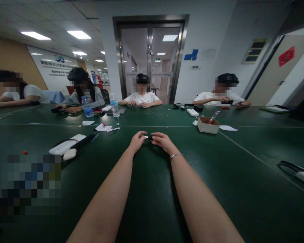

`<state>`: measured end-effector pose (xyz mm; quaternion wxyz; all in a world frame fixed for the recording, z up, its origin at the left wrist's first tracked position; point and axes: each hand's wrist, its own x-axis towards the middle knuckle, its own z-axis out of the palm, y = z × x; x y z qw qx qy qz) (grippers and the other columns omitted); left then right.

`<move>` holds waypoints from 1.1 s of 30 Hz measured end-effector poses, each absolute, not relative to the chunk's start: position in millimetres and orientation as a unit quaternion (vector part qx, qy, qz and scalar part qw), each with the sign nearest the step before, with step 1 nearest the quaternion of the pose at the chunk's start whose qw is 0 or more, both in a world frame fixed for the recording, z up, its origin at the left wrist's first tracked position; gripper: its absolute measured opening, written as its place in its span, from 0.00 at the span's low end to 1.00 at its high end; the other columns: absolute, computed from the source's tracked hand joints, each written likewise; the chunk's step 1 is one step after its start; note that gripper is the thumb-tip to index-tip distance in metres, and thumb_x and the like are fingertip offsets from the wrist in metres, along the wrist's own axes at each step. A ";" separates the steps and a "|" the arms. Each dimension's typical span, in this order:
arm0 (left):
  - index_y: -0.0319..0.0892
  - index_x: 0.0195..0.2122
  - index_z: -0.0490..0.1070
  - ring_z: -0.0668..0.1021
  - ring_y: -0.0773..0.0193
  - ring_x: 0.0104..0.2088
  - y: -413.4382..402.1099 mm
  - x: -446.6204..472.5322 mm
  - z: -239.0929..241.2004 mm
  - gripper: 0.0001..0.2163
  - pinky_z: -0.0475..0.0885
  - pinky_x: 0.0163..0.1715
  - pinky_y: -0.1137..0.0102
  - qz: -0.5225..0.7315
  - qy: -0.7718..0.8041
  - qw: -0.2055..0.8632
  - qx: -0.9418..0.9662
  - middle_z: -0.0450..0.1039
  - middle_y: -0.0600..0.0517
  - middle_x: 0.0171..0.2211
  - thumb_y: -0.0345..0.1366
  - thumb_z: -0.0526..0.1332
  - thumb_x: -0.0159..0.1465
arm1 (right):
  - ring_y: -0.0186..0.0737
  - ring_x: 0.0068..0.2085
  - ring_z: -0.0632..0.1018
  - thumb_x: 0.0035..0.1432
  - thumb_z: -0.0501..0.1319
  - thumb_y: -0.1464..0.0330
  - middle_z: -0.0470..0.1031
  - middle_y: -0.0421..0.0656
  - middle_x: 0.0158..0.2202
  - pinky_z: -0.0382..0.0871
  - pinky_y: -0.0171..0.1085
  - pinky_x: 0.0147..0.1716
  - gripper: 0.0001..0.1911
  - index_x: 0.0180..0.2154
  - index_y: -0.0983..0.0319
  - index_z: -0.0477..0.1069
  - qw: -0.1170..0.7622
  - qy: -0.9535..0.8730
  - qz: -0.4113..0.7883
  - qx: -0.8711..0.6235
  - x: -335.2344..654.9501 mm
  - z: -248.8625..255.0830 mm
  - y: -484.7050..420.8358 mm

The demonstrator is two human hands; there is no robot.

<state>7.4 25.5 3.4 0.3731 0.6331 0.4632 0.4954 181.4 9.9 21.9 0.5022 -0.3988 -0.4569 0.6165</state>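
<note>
A small, dark, rod-like object [149,137] with a silvery left end lies between my two hands, just above or on the green table [152,175]. My left hand [137,141] pinches its silvery end with thumb and fingertips. Around its black end the fingers of my right hand [162,141] are closed, hiding part of it. A silver bracelet [176,156] circles my right wrist. The object is too small to name its kind.
Left of my arms lie a white power bank [68,143] with a black cable and paper scraps [103,127]. Plastic bottles [87,107] stand farther back. At right sits an open cardboard box [208,126]. Several people in headgear sit across the table. The lower left is pixelated.
</note>
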 end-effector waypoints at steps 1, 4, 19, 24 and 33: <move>0.41 0.42 0.71 0.69 0.70 0.23 26.1 7.1 2.9 0.14 0.65 0.25 0.75 0.496 0.463 0.370 0.634 0.67 0.54 0.27 0.32 0.56 0.55 | 0.31 0.26 0.77 0.50 0.62 0.81 0.75 0.42 0.30 0.76 0.28 0.28 0.11 0.37 0.65 0.73 0.501 -0.459 0.617 -0.398 181.6 21.6 10.2; 0.41 0.42 0.71 0.69 0.70 0.22 28.4 6.5 1.1 0.13 0.65 0.25 0.74 0.494 0.465 0.369 0.635 0.68 0.54 0.27 0.33 0.55 0.56 | 0.31 0.26 0.77 0.50 0.62 0.81 0.76 0.43 0.31 0.76 0.28 0.28 0.11 0.37 0.65 0.73 0.502 -0.460 0.616 -0.395 181.9 20.9 10.9; 0.40 0.39 0.72 0.68 0.69 0.22 21.8 6.7 5.3 0.14 0.62 0.22 0.75 0.486 0.460 0.365 0.647 0.64 0.55 0.21 0.43 0.54 0.60 | 0.30 0.24 0.77 0.51 0.62 0.82 0.75 0.43 0.30 0.76 0.28 0.27 0.11 0.37 0.66 0.72 0.490 -0.478 0.612 -0.396 180.5 22.2 9.3; 0.40 0.38 0.72 0.67 0.69 0.21 22.2 5.5 5.5 0.15 0.60 0.21 0.75 0.497 0.454 0.363 0.644 0.63 0.56 0.20 0.46 0.55 0.59 | 0.29 0.23 0.76 0.49 0.62 0.82 0.75 0.41 0.28 0.73 0.26 0.24 0.12 0.38 0.66 0.71 0.469 -0.518 0.591 -0.403 178.6 19.2 12.6; 0.39 0.29 0.69 0.67 0.70 0.21 19.0 11.1 9.6 0.17 0.61 0.22 0.74 0.504 0.423 0.383 0.648 0.65 0.56 0.20 0.50 0.63 0.52 | 0.25 0.16 0.69 0.41 0.68 0.81 0.71 0.37 0.21 0.61 0.23 0.13 0.11 0.28 0.66 0.69 0.385 -0.659 0.434 -0.479 167.0 13.0 16.4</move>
